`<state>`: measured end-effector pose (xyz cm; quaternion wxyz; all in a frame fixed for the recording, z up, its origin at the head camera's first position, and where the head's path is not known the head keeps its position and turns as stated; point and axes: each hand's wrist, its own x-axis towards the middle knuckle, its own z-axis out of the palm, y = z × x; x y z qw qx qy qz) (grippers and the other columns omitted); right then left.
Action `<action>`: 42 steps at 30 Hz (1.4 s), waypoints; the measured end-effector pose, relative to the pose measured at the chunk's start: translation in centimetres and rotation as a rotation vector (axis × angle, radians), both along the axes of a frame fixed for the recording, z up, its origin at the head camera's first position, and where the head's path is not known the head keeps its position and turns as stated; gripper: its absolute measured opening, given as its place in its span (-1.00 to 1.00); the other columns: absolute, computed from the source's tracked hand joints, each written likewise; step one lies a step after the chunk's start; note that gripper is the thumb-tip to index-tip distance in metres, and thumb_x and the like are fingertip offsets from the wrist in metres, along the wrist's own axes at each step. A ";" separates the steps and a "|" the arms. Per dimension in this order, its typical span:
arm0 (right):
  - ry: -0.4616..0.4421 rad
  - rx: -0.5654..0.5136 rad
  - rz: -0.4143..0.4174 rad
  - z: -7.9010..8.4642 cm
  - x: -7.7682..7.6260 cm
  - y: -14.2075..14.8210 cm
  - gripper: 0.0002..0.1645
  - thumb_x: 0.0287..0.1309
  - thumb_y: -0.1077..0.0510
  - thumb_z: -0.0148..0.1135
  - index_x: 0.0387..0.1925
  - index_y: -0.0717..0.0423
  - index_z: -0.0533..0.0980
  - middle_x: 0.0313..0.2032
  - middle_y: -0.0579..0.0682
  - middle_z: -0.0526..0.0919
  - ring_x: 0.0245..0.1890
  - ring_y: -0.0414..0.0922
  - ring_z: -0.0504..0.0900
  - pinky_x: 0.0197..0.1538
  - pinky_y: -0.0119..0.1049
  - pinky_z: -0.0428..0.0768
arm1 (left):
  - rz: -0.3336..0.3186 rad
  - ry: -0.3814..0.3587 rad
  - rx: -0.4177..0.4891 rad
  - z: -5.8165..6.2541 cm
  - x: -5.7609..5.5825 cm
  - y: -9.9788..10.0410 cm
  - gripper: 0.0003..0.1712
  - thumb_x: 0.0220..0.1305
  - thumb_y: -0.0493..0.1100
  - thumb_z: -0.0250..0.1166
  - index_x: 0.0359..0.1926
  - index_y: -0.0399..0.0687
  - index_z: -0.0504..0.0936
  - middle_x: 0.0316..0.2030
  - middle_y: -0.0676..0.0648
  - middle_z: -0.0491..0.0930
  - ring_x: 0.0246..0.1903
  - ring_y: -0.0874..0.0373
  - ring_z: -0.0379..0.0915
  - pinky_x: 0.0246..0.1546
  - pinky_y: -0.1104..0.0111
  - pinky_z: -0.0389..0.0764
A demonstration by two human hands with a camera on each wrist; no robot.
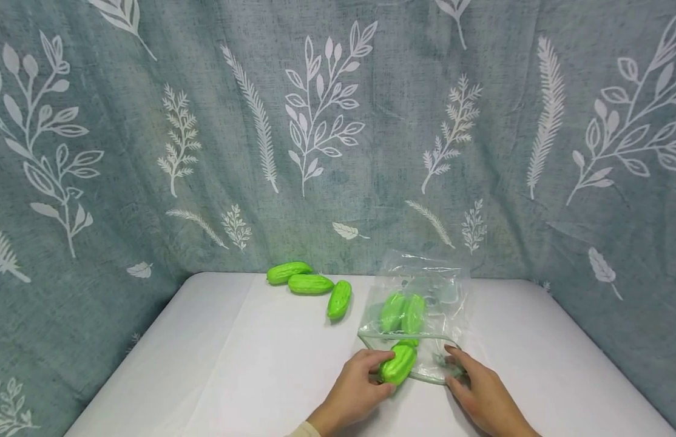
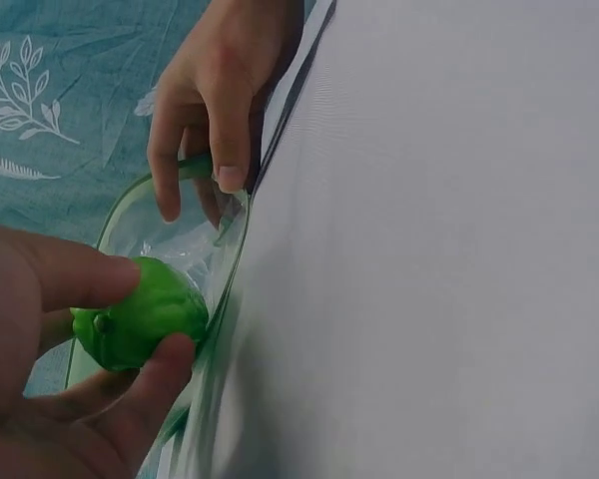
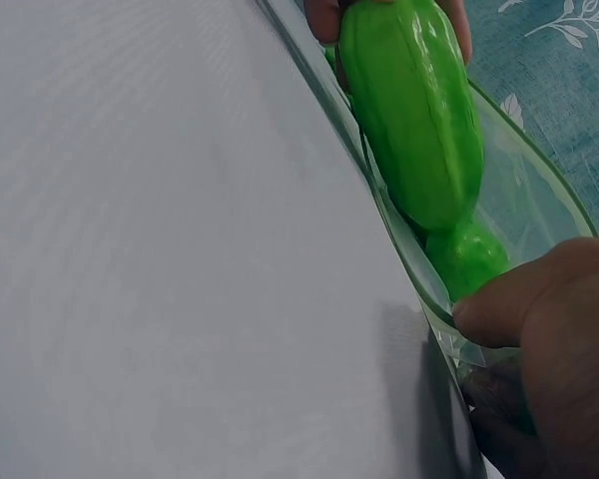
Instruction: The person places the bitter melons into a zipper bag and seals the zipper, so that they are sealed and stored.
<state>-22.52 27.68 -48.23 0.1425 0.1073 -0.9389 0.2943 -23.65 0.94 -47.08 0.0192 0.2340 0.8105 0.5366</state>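
Note:
My left hand (image 1: 361, 386) grips a bright green toy cucumber (image 1: 399, 365) between thumb and fingers, at the mouth of a clear zip bag (image 1: 444, 312). The bag lies flat with its opening towards me and its green-edged rim spread apart. In the right wrist view, the held cucumber (image 3: 414, 120) slants into the opening, its far end beside another green one (image 3: 469, 257) inside. My right hand (image 1: 482, 388) pinches the right side of the bag's rim, its thumb (image 3: 509, 304) over the edge. Deeper in the bag, two cucumbers (image 1: 392, 312) lie side by side, seen through the plastic.
Three more green cucumbers (image 1: 310, 284) lie on the white table (image 1: 272, 358) near its back edge, left of the bag. A blue-green curtain (image 1: 371, 139) with white leaf prints hangs behind and along both sides.

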 end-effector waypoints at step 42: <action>-0.097 0.001 -0.013 0.3 0.1 -0.2 -0.31 0.25 0.16 0.34 0.38 0.10 0.37 0.09 0.04 0.66 0.20 0.14 0.55 0.20 0.18 0.47 | 0.120 0.484 -0.483 0.8 -1.3 3.7 -0.47 0.18 -0.19 0.41 0.20 -0.18 0.62 0.06 -0.11 0.61 0.06 0.12 0.56 0.10 0.36 0.54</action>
